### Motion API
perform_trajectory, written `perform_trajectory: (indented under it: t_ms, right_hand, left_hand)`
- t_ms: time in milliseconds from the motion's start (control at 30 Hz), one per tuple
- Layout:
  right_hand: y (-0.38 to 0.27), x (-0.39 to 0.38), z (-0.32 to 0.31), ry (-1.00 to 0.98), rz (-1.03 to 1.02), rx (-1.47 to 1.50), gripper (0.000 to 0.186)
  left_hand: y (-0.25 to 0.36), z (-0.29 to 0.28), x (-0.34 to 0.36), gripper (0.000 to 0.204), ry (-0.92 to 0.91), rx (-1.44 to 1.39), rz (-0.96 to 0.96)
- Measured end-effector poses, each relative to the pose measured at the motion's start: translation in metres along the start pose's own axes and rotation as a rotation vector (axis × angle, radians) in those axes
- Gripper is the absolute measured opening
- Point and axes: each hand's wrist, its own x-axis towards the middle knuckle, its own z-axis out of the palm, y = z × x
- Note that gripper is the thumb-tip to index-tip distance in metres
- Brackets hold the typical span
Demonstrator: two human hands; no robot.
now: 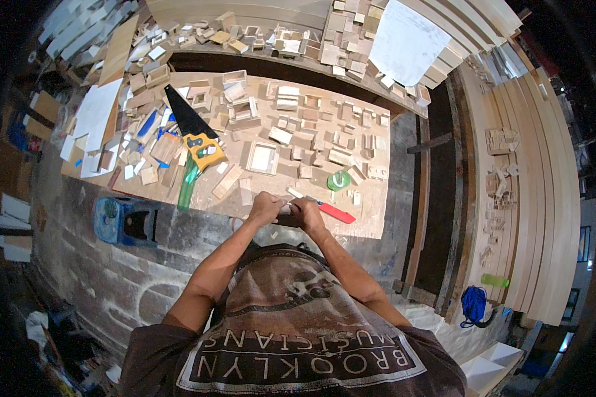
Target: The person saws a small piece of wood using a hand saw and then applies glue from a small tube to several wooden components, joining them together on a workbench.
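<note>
My left hand (pixel 266 210) and my right hand (pixel 306 213) meet at the near edge of the worktable (pixel 371 225), both closed around a small wooden piece (pixel 286 210), largely hidden by my fingers. Just right of my right hand lies a red-handled tool (pixel 336 212), with a roll of green tape (pixel 338 180) behind it. Many small wooden blocks and open boxes, such as a shallow box (pixel 262 158), cover the tabletop. Toward the left, a handsaw with a yellow handle (pixel 208 151) and black blade lies beside a long green strip (pixel 187 185).
Left below the table stands a blue plastic stool (pixel 109 218) on the dusty floor. A rear shelf (pixel 331 46) holds more blocks and planks. Long boards (pixel 536 198) run along the right, with a blue bag (pixel 473 304) near their lower end.
</note>
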Motion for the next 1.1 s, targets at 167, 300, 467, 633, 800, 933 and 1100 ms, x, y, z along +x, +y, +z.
perform_trajectory:
  t_ms: [167, 300, 467, 633, 800, 933, 1100]
  right_hand:
    - [0.004, 0.001, 0.002, -0.013, 0.024, -0.045, 0.005]
    - [0.002, 0.002, -0.002, -0.092, 0.048, -0.122, 0.004]
    - [-0.003, 0.002, -0.001, -0.031, -0.003, -0.069, 0.011]
    - [0.011, 0.006, 0.005, -0.109, -0.03, -0.208, 0.01]
    - [0.013, 0.009, 0.01, -0.126, -0.056, -0.33, 0.011]
    - [0.011, 0.01, 0.009, -0.168, -0.006, -0.325, 0.012]
    - [0.014, 0.01, 0.009, -0.19, -0.03, -0.324, 0.012]
  left_hand:
    - [0.0, 0.001, -0.001, 0.031, 0.017, -0.033, -0.003]
    - [0.0, 0.0, 0.001, 0.03, 0.005, -0.043, -0.016]
    - [-0.001, 0.0, 0.004, 0.029, -0.005, -0.034, -0.074]
    - [-0.006, 0.0, 0.008, 0.028, -0.023, -0.138, -0.129]
    - [-0.017, -0.008, 0.01, 0.025, -0.069, -0.41, -0.283]
    - [-0.021, -0.005, 0.006, 0.025, -0.081, -0.333, -0.158]
    - [-0.023, -0.002, 0.005, 0.028, -0.094, -0.126, -0.057]
